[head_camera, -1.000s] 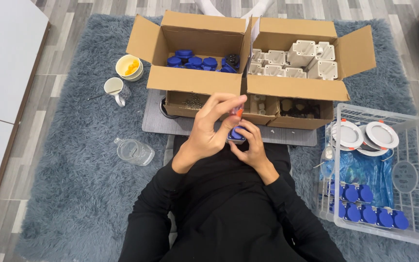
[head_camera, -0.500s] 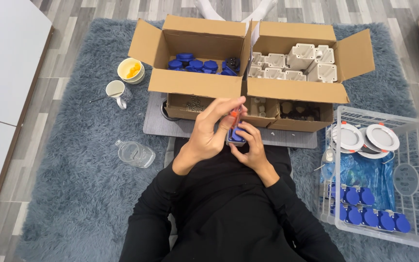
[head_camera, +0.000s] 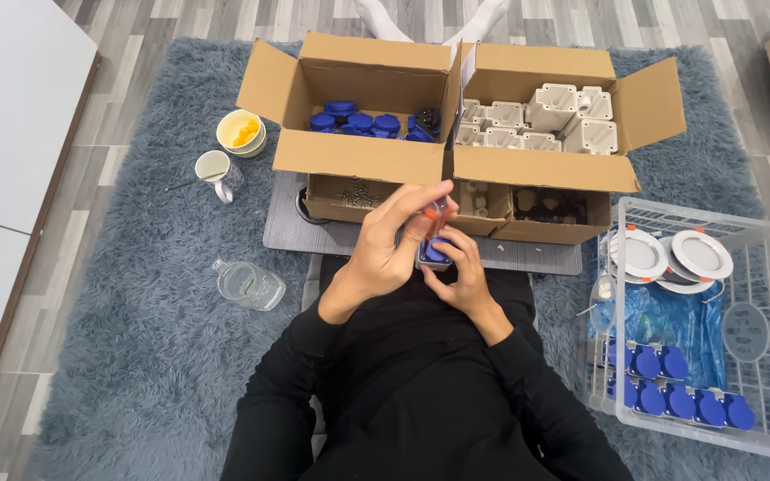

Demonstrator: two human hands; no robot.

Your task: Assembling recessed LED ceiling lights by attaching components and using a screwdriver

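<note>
- Two hands meet over my lap, just in front of the cardboard boxes.
- My right hand cups a small blue part from below, fingers closed around its sides.
- My left hand pinches a slim orange-handled tool between thumb and fingertips, its end on top of the blue part.
- The part sits between both hands, mostly hidden.
- A white crate stands to the right.
</note>
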